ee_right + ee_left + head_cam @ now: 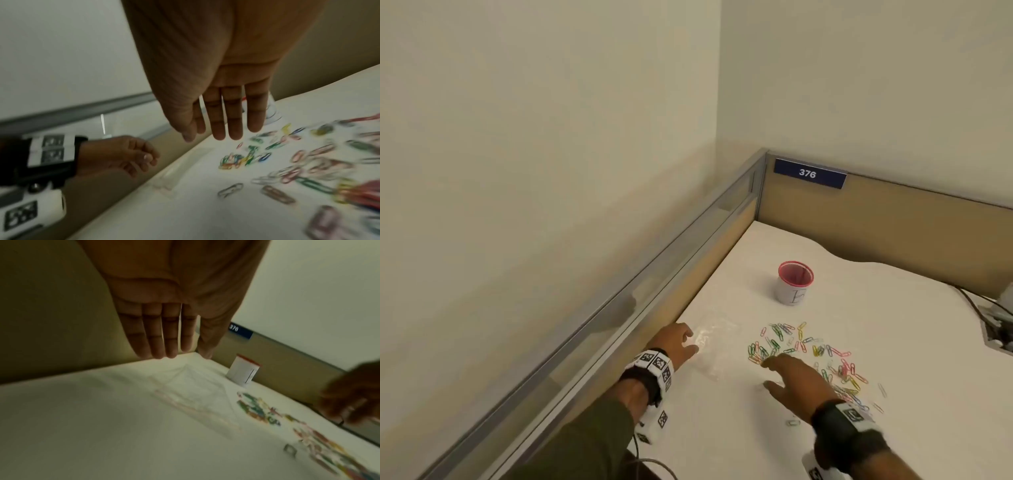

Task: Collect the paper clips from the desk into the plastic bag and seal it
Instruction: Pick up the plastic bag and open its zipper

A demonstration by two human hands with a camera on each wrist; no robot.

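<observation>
Several coloured paper clips point(808, 353) lie scattered on the white desk point(722, 428), blurred in the right wrist view point(287, 162). A clear plastic bag point(717, 346) lies flat to their left, faint in the left wrist view point(191, 392). My left hand point(681, 342) is at the bag's left edge with relaxed fingers point(164, 337) and holds nothing. My right hand point(787, 373) hovers over the near left part of the clips, its fingers point(224, 120) straight and empty. Whether either hand touches anything is unclear.
A white cup with a red rim point(795, 282) stands behind the clips. Low partition walls point(893, 219) with a "376" label point(810, 173) close off the desk's left and back. Cables and a socket cutout point(996, 325) sit at the right edge. One pale clip point(792, 422) lies apart, near my right wrist.
</observation>
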